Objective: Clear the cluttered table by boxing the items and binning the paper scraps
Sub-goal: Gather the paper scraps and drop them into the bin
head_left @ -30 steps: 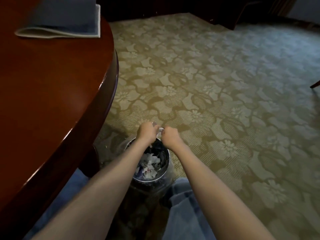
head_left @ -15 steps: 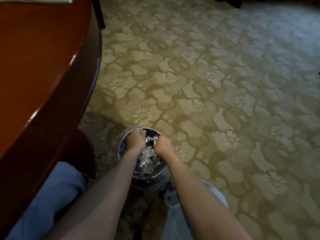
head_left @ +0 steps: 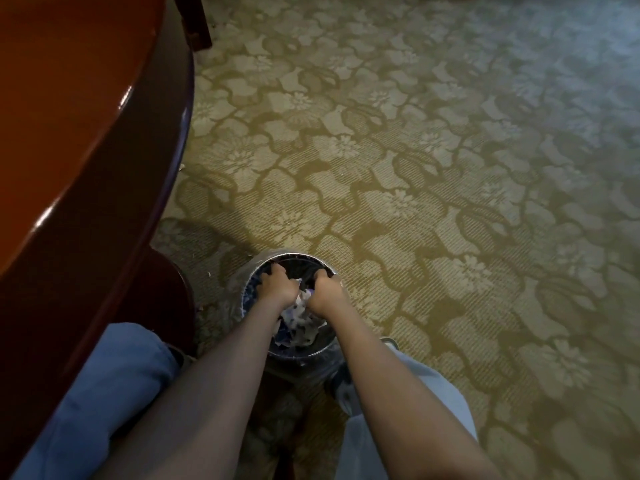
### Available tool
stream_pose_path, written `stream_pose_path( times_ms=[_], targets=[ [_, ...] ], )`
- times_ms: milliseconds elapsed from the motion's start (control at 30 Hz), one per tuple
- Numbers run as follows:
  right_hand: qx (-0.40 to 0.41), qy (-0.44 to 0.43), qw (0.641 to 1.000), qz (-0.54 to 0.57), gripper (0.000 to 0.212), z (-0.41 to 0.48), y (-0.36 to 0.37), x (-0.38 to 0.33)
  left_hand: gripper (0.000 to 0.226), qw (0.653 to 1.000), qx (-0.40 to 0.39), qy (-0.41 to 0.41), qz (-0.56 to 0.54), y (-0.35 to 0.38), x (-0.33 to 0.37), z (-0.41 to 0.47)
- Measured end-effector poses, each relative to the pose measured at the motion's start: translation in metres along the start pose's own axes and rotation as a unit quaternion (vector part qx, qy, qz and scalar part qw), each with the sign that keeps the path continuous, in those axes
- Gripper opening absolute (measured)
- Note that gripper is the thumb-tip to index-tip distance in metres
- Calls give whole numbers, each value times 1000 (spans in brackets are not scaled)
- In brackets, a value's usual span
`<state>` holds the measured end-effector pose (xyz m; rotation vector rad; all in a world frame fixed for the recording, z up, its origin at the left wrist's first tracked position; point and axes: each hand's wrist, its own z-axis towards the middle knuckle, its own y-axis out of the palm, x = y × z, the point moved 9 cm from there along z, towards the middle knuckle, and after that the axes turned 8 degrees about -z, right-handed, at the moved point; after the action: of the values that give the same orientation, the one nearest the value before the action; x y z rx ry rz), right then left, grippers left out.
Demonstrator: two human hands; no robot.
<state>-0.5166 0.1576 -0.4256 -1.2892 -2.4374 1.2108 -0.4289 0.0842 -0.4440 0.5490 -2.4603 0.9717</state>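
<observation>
At far left we see the table (head_left: 69, 109), its curved edge running down beside our knee (head_left: 104, 386). On the carpet (head_left: 415, 168) between our legs stands the bin (head_left: 301, 351), with paper scraps (head_left: 299, 318) inside. Our left hand (head_left: 277, 284) is curled over the bin's mouth; our right hand (head_left: 325, 292) is clenched beside it. Whether either holds scraps, we cannot tell.

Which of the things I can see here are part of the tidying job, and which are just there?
Part of the job:
round metal bin with clear liner
torn white paper scraps
left hand
right hand
glossy red-brown wooden table

Just there:
green floral carpet
</observation>
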Motion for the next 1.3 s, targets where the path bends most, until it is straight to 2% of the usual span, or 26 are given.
stream_pose_path(
  times_ms=[200, 600, 833, 1300],
  targets=[
    [4, -19, 1000, -10, 51, -2, 0, -1, 40, 996, -3, 34, 82, -5, 4, -6],
    [72, -48, 996, -31, 30, -53, -41, -5, 32, 989, 60, 100, 91, -51, 50, -58],
    [114, -52, 992, -31, 40, -95, -83, -7, 29, 982, 83, 144, 84, -74, 85, -104],
    [231, -81, 968, -47, 47, -195, -177, -33, 33, 954, 118, 262, 88, -137, 162, -204]
  ],
)
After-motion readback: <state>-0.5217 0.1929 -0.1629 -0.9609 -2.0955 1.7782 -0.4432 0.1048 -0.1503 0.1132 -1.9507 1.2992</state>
